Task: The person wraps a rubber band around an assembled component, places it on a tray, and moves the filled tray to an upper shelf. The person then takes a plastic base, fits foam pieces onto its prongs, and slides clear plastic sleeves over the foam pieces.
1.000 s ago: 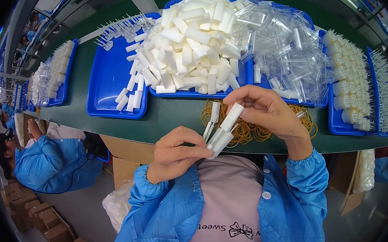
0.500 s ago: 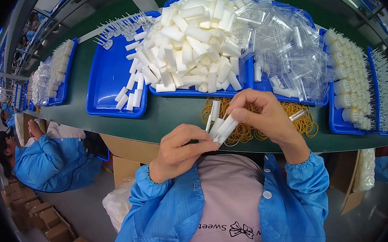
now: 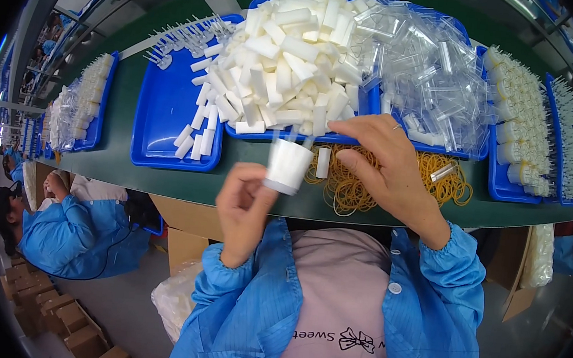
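My left hand (image 3: 243, 206) pinches a white, cup-like cylindrical piece (image 3: 289, 167) between thumb and fingers, over the near edge of the table. Thin pale stems, smeared by motion, stick up from its far end. My right hand (image 3: 395, 178) is spread above the yellow rubber bands (image 3: 350, 191), thumb and forefinger apart and nothing between them. Its forefinger tip reaches the near edge of the heap of white foam pieces (image 3: 286, 70); whether it touches one I cannot tell. A short white piece (image 3: 323, 163) lies at the left of the rubber bands, between my hands.
A blue tray (image 3: 151, 126) at left holds stemmed white parts (image 3: 164, 56) and a few foam pieces. Clear plastic sleeves (image 3: 430, 89) are heaped right of the foam. Trays of banded white bundles (image 3: 515, 131) stand far right. A person (image 3: 77, 236) in blue sits at left.
My right hand has let go of the white pieces, opened and moved toward the foam heap. My left hand has turned upright, raising the white cylindrical piece.
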`<state>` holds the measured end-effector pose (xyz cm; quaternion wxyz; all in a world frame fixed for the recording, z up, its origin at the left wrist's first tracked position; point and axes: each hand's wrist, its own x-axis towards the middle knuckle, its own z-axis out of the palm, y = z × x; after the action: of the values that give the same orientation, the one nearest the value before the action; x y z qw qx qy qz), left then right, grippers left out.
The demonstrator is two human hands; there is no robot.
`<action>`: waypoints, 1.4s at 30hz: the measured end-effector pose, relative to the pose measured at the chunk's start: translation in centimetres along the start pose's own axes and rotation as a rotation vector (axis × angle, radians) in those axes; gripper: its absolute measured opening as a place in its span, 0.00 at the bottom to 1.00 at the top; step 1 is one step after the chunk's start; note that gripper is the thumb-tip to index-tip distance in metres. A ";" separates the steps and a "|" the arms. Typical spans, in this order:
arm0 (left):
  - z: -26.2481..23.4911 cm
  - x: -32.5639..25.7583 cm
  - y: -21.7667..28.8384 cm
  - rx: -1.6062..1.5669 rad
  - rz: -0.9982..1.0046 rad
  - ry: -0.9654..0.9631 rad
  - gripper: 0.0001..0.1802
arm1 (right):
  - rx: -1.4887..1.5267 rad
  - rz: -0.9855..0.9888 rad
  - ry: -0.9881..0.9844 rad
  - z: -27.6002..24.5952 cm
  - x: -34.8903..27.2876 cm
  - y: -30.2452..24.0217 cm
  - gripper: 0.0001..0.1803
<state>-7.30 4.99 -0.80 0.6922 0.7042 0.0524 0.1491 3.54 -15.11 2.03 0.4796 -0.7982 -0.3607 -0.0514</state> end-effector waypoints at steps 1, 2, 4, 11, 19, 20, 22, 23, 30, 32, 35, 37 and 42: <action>-0.4 0.3 -0.1 -0.057 0.014 0.088 0.10 | -0.111 -0.056 0.023 0.2 0.0 0.3 0.10; -0.8 0.6 -0.1 -0.091 0.015 0.129 0.12 | -0.127 -0.101 -0.068 0.6 -0.3 0.8 0.11; -1.4 0.9 0.1 -0.134 0.008 0.192 0.17 | -0.225 -0.126 -0.199 1.3 -0.7 0.7 0.12; -1.5 0.1 -0.4 -0.161 0.060 0.209 0.18 | -0.440 -0.187 -0.304 3.1 -1.1 1.8 0.13; 0.5 -1.0 0.0 0.048 0.101 -0.108 0.12 | 0.555 0.332 0.012 1.1 -0.1 2.1 0.14; 0.8 -1.1 0.4 0.132 0.150 -0.159 0.13 | 0.727 0.439 0.043 0.6 0.0 1.8 0.15; 1.5 -1.0 0.9 0.214 0.200 -0.213 0.15 | 0.909 0.573 0.096 0.4 0.3 1.5 0.19; 2.0 -0.9 0.9 0.254 0.292 -0.232 0.16 | 0.908 0.574 0.098 0.4 0.3 1.3 0.19; 2.8 -1.0 0.6 0.306 0.407 -0.269 0.20 | 0.891 0.560 0.054 1.3 0.2 0.6 0.13; 3.0 -0.9 0.8 0.420 0.518 -0.280 0.23 | 0.862 0.519 0.063 1.6 0.0 0.6 0.12; 3.3 -1.1 0.8 0.572 0.642 -0.294 0.23 | 0.643 0.441 -0.004 1.8 -0.1 0.5 0.13; 3.2 -1.1 0.8 0.601 0.658 -0.310 0.22 | 0.619 0.399 -0.038 1.0 -0.2 0.3 0.14; 2.5 -0.8 1.0 0.440 0.568 -0.251 0.25 | 0.809 0.461 0.034 -0.8 -0.1 1.5 0.15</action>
<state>-7.47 2.34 0.04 0.4564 0.8353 -0.1995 0.2328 4.68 -16.25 1.32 0.7571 -0.6055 -0.1570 0.1885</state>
